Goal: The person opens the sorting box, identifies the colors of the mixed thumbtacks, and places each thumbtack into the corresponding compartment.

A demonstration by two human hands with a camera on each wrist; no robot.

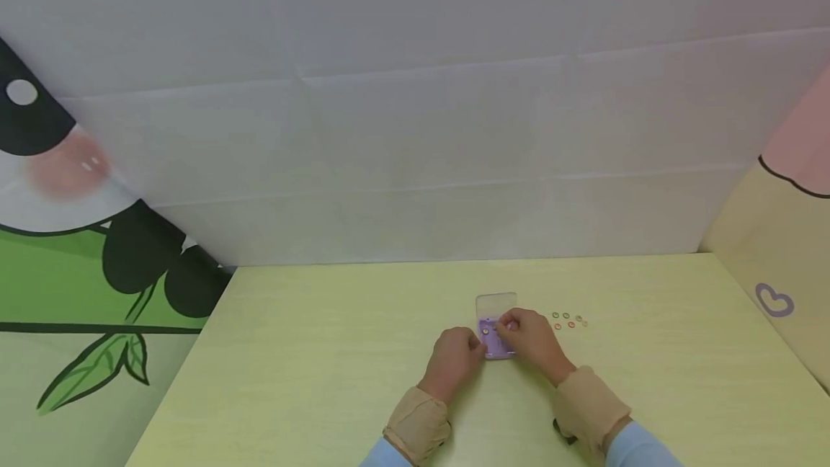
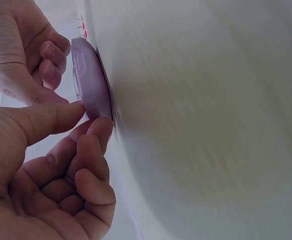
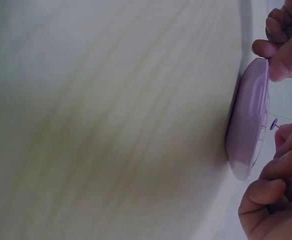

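A small purple case (image 1: 491, 346) lies on the table with its clear lid (image 1: 496, 304) raised at the back. At its left front edge my left hand (image 1: 456, 357) pinches the case between thumb and forefinger. Over the right part of the case is my right hand (image 1: 534, 339), covering some of the inside. Its thumb and finger pinch a tiny stud (image 3: 274, 124) with a round purple head and a thin post, close above the case in the right wrist view. One small round piece (image 1: 485, 331) shows inside the case at the left.
Several small round-headed studs (image 1: 570, 324) in different colours sit in two short rows on the table, right of the right hand. A white sheet (image 1: 415, 164) rises behind the pale yellow table (image 1: 311, 352). Printed panels flank it on both sides.
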